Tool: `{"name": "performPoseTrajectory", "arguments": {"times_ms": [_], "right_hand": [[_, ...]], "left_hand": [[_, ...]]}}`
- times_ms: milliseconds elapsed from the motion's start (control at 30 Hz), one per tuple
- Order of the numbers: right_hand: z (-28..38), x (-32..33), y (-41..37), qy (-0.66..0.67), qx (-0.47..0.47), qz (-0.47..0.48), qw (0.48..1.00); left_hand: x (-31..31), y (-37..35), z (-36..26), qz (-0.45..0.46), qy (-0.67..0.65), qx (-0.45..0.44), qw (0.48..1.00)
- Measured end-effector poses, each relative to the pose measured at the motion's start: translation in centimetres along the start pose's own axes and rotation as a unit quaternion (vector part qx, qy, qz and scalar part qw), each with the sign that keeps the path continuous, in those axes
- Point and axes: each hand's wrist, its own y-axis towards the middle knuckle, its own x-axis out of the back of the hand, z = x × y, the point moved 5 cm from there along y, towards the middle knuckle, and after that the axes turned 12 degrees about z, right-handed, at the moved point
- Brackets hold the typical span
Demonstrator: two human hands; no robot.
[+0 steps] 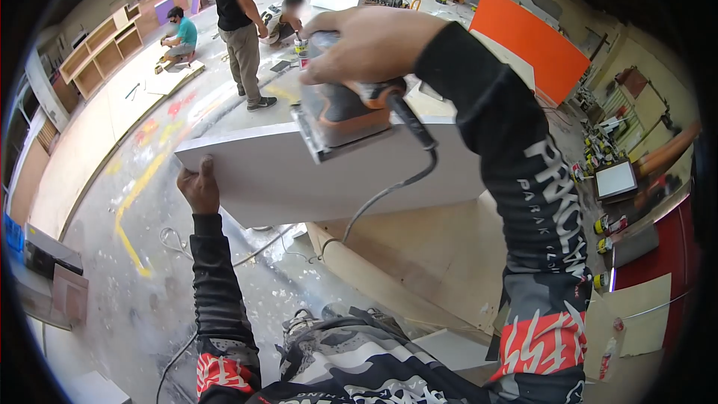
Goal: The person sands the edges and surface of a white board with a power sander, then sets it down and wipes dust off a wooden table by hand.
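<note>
My right hand [359, 43] is wrapped over the top of an orange and black electric sander [345, 114]. The sander's flat base rests along the upper edge of a pale grey-white board [299, 179], tilted over its face. From the sander's rear, a grey cord [389, 193] curves down across the board. My left hand [199, 185] grips the board's left end, thumb on the near face and the fingers mostly hidden behind it. Below the board, a curved plywood piece [419, 254] sits between it and my body.
A standing person [238, 30] and two crouching people [179, 36] [288, 19] are farther back. Long wooden panels [97, 123] lie at left, near an open shelf unit [101, 52]. An orange panel [527, 41] leans at right. Cables [262, 251] cross the paint-spattered floor.
</note>
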Motion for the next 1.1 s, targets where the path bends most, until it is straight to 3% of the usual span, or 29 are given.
{"name": "performPoseTrajectory", "arguments": {"times_ms": [267, 333, 433, 633, 900, 1100], "right_hand": [[-10.4, -1.9, -7.5, 0.033, -0.099, -0.019, 0.994], [-13.4, -2.6, -9.9, 0.07, -0.205, -0.014, 0.976], [-17.7, -3.8, -12.6, 0.083, -0.232, -0.025, 0.969], [-23.9, -5.8, -17.5, 0.07, -0.313, -0.031, 0.946], [-27.6, -6.7, -20.1, 0.124, -0.367, -0.015, 0.922], [-25.1, -6.0, -18.4, 0.048, -0.327, -0.026, 0.943]], "left_hand": [[0.8, -0.5, 2.3, 0.0, 0.016, 0.004, 1.0], [1.1, -0.6, 2.8, 0.007, 0.014, -0.003, 1.0], [1.6, -0.9, 3.9, -0.01, 0.06, 0.007, 0.998], [1.4, -1.5, 4.2, -0.012, 0.029, 0.011, 0.999], [2.2, -2.0, 5.3, -0.01, 0.053, 0.012, 0.998], [1.8, -2.0, 4.8, -0.012, 0.073, 0.01, 0.997]]}}
